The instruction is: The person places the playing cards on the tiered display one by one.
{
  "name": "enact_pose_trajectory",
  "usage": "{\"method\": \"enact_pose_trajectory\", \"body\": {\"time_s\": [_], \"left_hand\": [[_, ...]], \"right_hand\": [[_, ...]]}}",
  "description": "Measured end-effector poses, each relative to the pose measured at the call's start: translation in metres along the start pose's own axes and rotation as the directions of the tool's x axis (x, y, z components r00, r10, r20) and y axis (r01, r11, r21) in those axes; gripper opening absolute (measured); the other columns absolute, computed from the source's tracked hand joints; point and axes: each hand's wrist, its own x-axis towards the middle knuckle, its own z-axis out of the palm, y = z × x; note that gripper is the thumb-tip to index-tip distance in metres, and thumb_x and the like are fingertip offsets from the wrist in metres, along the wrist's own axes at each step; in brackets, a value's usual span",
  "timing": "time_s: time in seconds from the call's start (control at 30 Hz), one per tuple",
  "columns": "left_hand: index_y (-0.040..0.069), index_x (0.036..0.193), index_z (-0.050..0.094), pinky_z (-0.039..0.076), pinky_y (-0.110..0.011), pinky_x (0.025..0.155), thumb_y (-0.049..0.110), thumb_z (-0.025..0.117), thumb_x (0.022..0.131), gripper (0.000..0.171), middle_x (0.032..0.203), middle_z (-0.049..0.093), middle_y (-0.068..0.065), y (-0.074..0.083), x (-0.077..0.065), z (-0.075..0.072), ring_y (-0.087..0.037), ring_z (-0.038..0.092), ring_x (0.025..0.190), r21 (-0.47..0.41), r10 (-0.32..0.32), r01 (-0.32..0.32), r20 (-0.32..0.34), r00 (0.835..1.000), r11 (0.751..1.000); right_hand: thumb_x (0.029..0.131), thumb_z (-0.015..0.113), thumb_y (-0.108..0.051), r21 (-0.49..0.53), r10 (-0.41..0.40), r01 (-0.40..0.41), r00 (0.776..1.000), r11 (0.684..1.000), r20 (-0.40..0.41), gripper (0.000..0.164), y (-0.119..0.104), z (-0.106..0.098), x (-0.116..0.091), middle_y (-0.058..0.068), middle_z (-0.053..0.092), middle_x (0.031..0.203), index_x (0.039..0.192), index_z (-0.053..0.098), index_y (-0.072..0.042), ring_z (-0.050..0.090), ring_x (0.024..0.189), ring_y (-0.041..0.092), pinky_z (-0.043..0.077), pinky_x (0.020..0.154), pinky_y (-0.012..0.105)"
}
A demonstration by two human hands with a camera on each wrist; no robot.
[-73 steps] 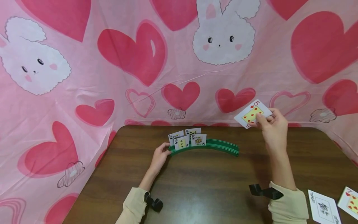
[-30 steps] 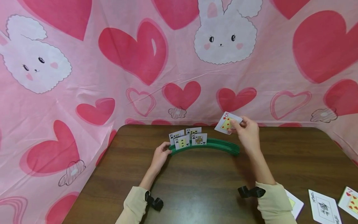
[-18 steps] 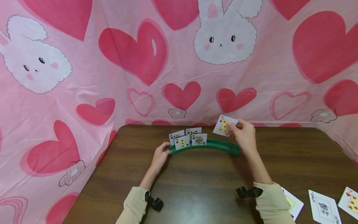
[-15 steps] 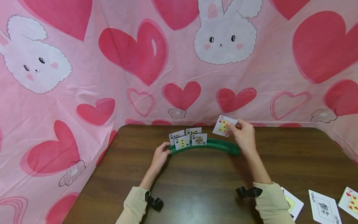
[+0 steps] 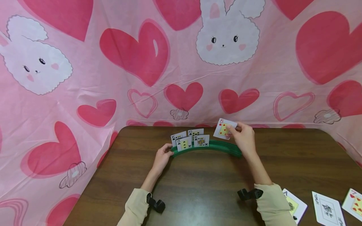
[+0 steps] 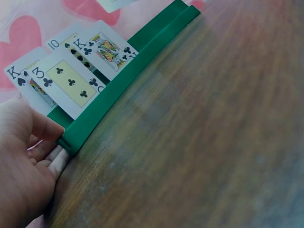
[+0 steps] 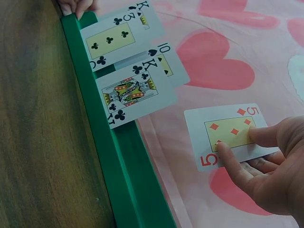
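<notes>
A curved green card holder (image 5: 223,147) lies on the table, its left end gripped between the thumb and fingers of my left hand (image 5: 162,157). Several playing cards stand in its left half: the three of clubs (image 6: 70,84) and king of clubs (image 7: 135,92) in front, the king of spades (image 5: 177,136) and ten of spades (image 5: 195,131) behind. Above the right half, my right hand (image 5: 245,138) pinches the five of diamonds (image 7: 228,133) by its right side. That card is tilted, face toward me, and apart from the holder in the right wrist view.
At the table's right front lie an ace card (image 5: 295,205), partly under the right sleeve, a white card with a black figure (image 5: 328,208), and the seven of hearts (image 5: 354,204), cut by the frame edge. A pink heart-patterned cloth (image 5: 181,62) hangs behind the table.
My right hand has brought the five of diamonds left and down, from far right to above the holder's right half, turning it more upright. The left hand stays on the holder's end.
</notes>
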Motion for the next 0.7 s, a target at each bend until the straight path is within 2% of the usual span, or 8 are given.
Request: {"method": "enact_pose_trajectory", "body": {"time_s": [0.17, 0.23, 0.4, 0.57, 0.7], "left_hand": [[-0.011, 0.119, 0.065, 0.044, -0.035, 0.089, -0.007, 0.054, 0.095, 0.027, 0.125, 0.063, -0.027, 0.033, -0.019, -0.004, -0.032, 0.057, 0.109, 0.011, 0.004, -0.004, 0.017, 1.000, 1.000], [-0.011, 0.119, 0.065, 0.044, -0.035, 0.089, -0.006, 0.055, 0.095, 0.027, 0.125, 0.063, -0.026, 0.030, -0.017, -0.004, -0.032, 0.057, 0.109, 0.008, 0.009, -0.009, 0.015, 1.000, 1.000], [-0.006, 0.120, 0.067, 0.044, -0.034, 0.089, -0.004, 0.057, 0.094, 0.028, 0.126, 0.064, -0.022, -0.003, 0.000, -0.001, -0.029, 0.058, 0.109, -0.003, 0.014, -0.014, -0.001, 1.000, 1.000], [-0.005, 0.119, 0.068, 0.044, -0.034, 0.089, -0.004, 0.058, 0.093, 0.028, 0.124, 0.065, -0.021, -0.005, 0.000, -0.001, -0.028, 0.058, 0.108, -0.002, 0.026, -0.026, -0.007, 1.000, 1.000], [-0.005, 0.120, 0.068, 0.044, -0.034, 0.089, -0.004, 0.057, 0.093, 0.028, 0.125, 0.065, -0.021, -0.005, 0.001, -0.001, -0.028, 0.058, 0.108, 0.003, 0.026, -0.026, -0.005, 1.000, 1.000]], "right_hand": [[0.099, 0.071, -0.014, 0.012, 0.002, -0.002, 1.000, 1.000, 0.010, 0.036, 0.003, 0.002, 0.000, 0.033, 0.069, 0.110, 0.121, 0.067, 0.014, 0.067, 0.077, 0.009, 0.057, 0.068, 0.023], [0.099, 0.071, -0.014, 0.008, 0.002, -0.002, 1.000, 1.000, 0.015, 0.035, 0.004, 0.003, 0.001, 0.033, 0.069, 0.110, 0.121, 0.067, 0.013, 0.067, 0.077, 0.009, 0.057, 0.068, 0.022], [0.099, 0.071, -0.013, -0.011, -0.013, 0.013, 1.000, 1.000, 0.016, 0.033, 0.008, 0.007, 0.002, 0.033, 0.070, 0.107, 0.118, 0.068, 0.013, 0.069, 0.074, 0.010, 0.057, 0.066, 0.023], [0.098, 0.072, -0.015, -0.021, -0.024, 0.024, 1.000, 0.999, 0.020, 0.031, 0.010, 0.011, 0.001, 0.032, 0.071, 0.103, 0.113, 0.070, 0.013, 0.069, 0.070, 0.009, 0.057, 0.065, 0.023], [0.098, 0.073, -0.017, -0.032, -0.032, 0.033, 0.999, 0.999, 0.031, 0.031, 0.012, 0.014, 0.000, 0.029, 0.072, 0.103, 0.111, 0.071, 0.011, 0.072, 0.073, 0.016, 0.056, 0.065, 0.021]]}}
